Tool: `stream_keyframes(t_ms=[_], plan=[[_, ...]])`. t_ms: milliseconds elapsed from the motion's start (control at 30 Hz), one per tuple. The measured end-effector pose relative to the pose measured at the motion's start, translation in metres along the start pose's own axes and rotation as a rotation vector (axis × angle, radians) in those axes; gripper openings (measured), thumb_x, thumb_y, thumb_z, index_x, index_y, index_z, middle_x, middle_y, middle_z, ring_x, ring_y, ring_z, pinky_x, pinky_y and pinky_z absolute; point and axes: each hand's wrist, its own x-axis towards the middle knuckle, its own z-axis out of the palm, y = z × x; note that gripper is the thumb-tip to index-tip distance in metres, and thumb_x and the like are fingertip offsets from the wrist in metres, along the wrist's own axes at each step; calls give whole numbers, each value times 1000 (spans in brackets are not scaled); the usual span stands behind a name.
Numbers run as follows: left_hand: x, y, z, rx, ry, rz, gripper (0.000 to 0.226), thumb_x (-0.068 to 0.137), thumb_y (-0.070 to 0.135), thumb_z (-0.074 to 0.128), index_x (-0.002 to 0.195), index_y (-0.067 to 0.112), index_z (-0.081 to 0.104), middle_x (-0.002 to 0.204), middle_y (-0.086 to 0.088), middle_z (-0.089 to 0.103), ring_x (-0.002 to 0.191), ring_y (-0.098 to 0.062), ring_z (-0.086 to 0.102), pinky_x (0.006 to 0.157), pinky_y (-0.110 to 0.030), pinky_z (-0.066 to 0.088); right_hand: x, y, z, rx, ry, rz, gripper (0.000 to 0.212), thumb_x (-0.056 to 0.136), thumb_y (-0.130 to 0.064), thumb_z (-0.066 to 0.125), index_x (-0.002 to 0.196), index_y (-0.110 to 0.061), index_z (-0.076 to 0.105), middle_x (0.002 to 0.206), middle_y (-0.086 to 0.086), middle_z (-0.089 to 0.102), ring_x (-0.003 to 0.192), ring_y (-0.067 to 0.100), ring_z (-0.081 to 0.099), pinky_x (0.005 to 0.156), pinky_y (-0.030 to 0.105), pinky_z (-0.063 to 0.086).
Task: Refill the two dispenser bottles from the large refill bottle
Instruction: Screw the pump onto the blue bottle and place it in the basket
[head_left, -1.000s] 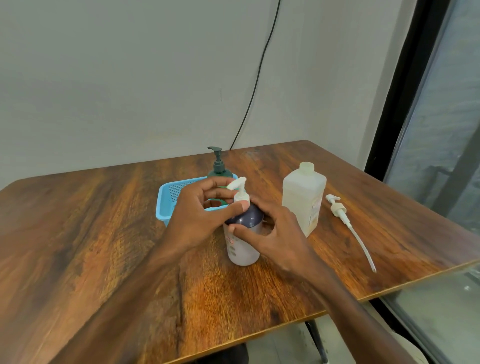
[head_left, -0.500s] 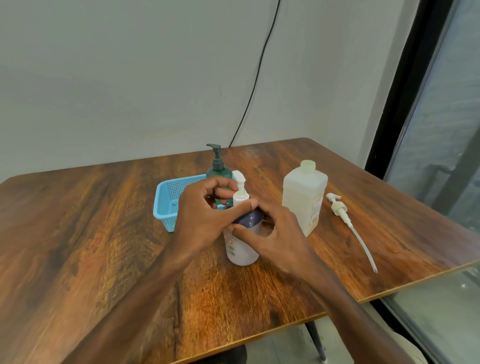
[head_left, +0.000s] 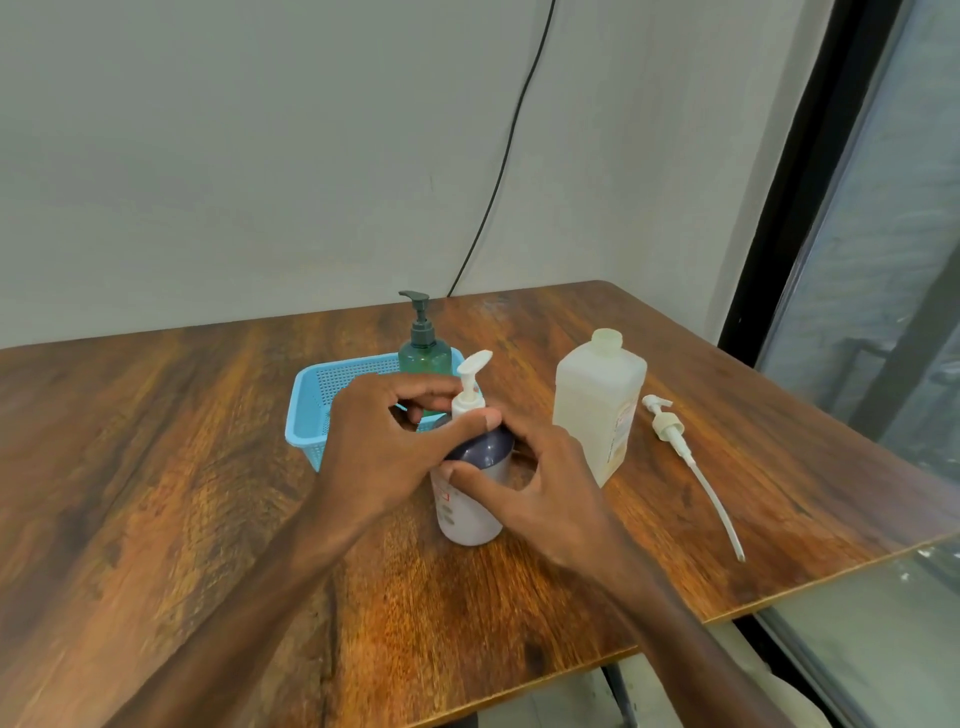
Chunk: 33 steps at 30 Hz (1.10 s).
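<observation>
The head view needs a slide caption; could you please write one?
Left hand and right hand grip the white dispenser bottle beside the open refill bottle on the wooden table.

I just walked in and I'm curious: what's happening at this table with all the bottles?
A person is working on the white dispenser bottle on the wooden table. The right hand holds its body while the left hand pinches its pump top, apparently to unscrew it. The large refill bottle stands beside it, uncapped, a loose long-tubed pump lying to its right. The green dispenser bottle stands in the blue basket, pump on.
</observation>
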Motion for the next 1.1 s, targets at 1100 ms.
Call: stream_keyframes(t_ms=[1100], plan=[[-40,-39,16,55,-151,-85,73,61,65,91,123,36,67,114,24,72,104,10,66,89,-24,59,-34,23,8,150,-63,200,45,87,-16,77,126,-31,60,122,-16,69,111,-4,66,94,21,56]])
